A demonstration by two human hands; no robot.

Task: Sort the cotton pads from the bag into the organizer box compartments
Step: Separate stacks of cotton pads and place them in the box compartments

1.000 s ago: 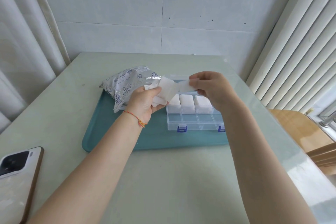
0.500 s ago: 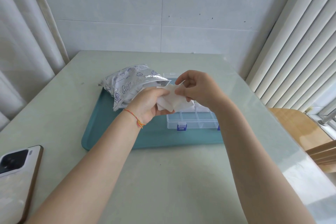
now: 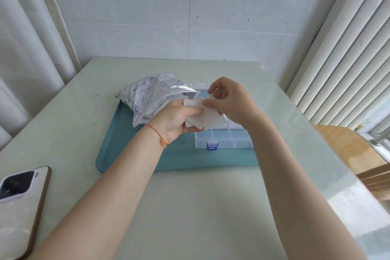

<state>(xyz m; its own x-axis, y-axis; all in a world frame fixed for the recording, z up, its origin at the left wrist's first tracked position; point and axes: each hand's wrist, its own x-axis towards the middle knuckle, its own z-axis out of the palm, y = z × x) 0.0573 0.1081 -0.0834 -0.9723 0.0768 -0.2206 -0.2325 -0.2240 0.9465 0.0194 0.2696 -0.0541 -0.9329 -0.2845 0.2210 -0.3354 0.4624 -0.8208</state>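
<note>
Tray (image 3: 126,150): teal, shallow, lying on a pale green table (image 3: 190,207); carries the two containers below.

Bag (image 3: 152,97): silvery foil pouch with purple printed motifs, lying on its side on the far left of the tray, mouth open toward the right. White contents show inside the opening; they cannot be counted.

Organizer box (image 3: 223,141): clear plastic, divided into compartments, blue latch on the near wall, lid folded back on the far side. It stands on the right half of the tray. The near row of compartments shows nothing inside; the farther rows are mostly hidden behind the hands, with a little white showing beside the right wrist.

Cotton pads (image 3: 207,118): a small stack of white squares, held in the air above the box's far rows, just right of the bag mouth.

Left hand (image 3: 176,117): fingers and thumb curled round the stack, grasping it from the left.

Right hand (image 3: 230,101): thumb and forefinger pinching the top pad at its far edge, other fingers curled.

Phone (image 3: 19,207): face down, near left corner of the table, well apart from the tray.

Wooden chair seat (image 3: 346,148): right of the table.
</note>
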